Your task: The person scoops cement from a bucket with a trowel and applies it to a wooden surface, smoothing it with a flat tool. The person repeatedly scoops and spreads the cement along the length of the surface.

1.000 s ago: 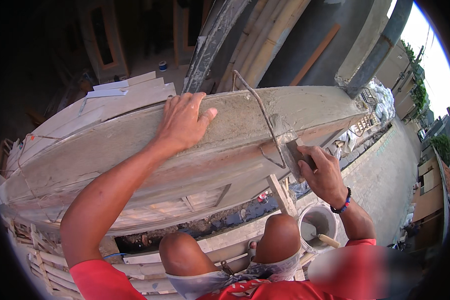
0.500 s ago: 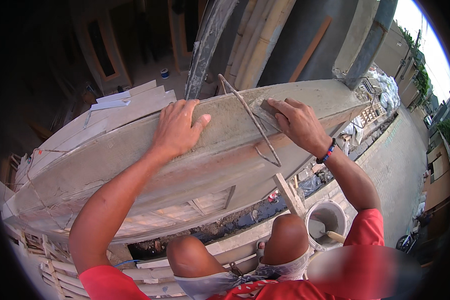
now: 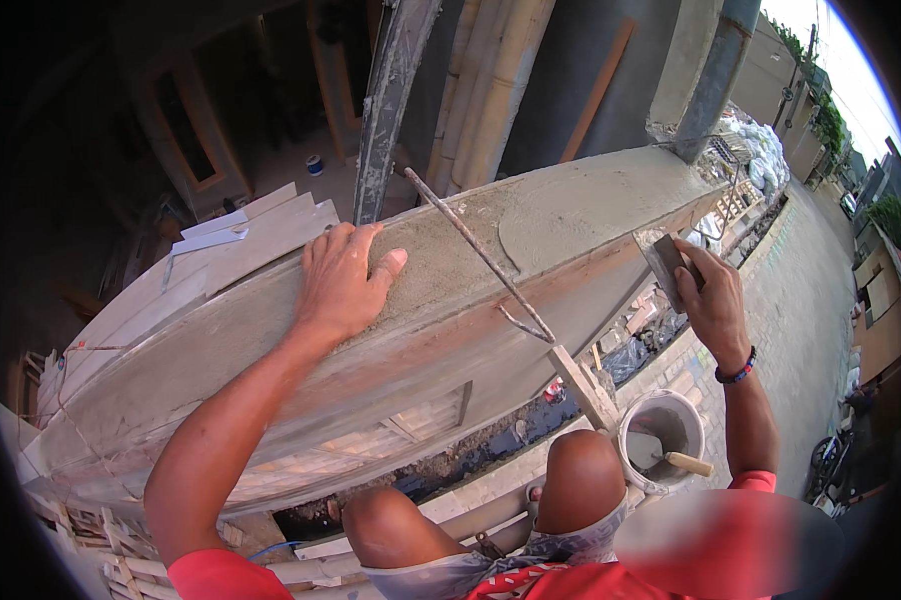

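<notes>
My left hand (image 3: 341,285) rests on the top of a concrete ledge (image 3: 591,215), its fingertips at the far edge and its thumb spread apart; it holds nothing. My right hand (image 3: 713,300) is closed round the dark block handle of a plastering trowel (image 3: 663,262). That trowel is tilted in the air just off the near edge of the ledge, towards the right. Wet grey mortar (image 3: 461,230) covers the ledge top, smoother to the right and rougher beside my left hand. A bent metal rod (image 3: 471,240) crosses the ledge between my hands.
Below my right arm stands a white bucket (image 3: 626,445) with a wooden-handled trowel (image 3: 689,464) in it. A wooden post (image 3: 583,388) rises beside my knee. Boards (image 3: 241,245) lie beyond the ledge at left; a pipe (image 3: 716,85) stands at its right end. Bamboo poles (image 3: 501,90) stand behind.
My right hand has lifted the plastering trowel off the ledge top and carried it right, past the near edge. My left hand stays on the ledge. The view has shifted slightly.
</notes>
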Demonstrator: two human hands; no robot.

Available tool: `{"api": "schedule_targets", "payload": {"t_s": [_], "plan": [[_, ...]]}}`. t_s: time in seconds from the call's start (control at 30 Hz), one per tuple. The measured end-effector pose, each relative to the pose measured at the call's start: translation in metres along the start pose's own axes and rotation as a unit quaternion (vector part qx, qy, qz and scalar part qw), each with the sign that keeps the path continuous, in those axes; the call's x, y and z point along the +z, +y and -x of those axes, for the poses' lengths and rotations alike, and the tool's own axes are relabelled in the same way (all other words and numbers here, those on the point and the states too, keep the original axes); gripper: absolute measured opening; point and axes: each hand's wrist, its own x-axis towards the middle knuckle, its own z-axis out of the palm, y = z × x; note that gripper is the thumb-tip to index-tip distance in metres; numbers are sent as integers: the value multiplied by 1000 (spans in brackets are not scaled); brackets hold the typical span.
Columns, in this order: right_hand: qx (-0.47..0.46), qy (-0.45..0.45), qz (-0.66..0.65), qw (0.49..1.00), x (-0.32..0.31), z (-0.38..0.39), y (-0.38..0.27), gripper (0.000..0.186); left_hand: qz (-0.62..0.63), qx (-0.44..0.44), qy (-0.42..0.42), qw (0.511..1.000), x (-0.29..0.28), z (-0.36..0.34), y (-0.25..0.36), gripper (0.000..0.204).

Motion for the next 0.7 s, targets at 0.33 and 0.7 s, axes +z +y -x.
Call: {"api": "schedule_targets", "payload": {"t_s": [0.33,0.7], "plan": [[-229,-12,22,973,84,-50,-84,37,1,2,7,1000,-1,3,-13,53],[-15,60,133,989,50,-88,114,32,-2,28,13,1000,5,4,-12,48]]}}
